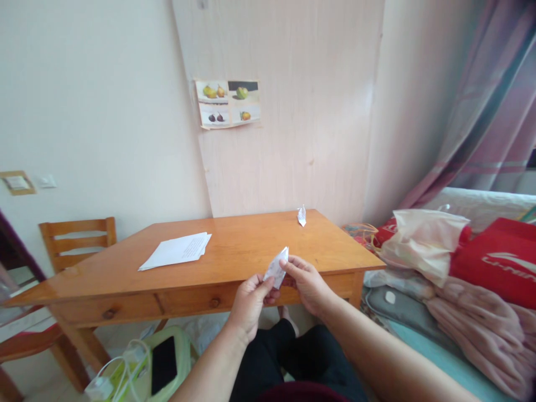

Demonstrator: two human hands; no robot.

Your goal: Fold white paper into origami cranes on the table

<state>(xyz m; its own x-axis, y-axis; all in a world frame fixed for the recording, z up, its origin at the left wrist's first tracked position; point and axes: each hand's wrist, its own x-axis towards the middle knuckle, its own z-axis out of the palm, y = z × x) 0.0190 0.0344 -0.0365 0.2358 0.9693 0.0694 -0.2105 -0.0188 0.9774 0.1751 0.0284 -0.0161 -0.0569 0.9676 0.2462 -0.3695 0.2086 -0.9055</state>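
A small folded piece of white paper, roughly diamond-shaped with faint print on it, is held up in front of the table's near edge. My left hand pinches its lower left part between thumb and fingers. On its upper right side, my right hand grips it the same way, the thumb lying on the face turned to me. The fingertips behind the paper are partly hidden. Farther back on the wooden table stands another folded paper piece, white with a pointed lower end.
A stack of printed sheets lies on the table's left half. A green stool with a phone and white cables is below left. A wooden chair stands left; bags and a pink blanket lie right.
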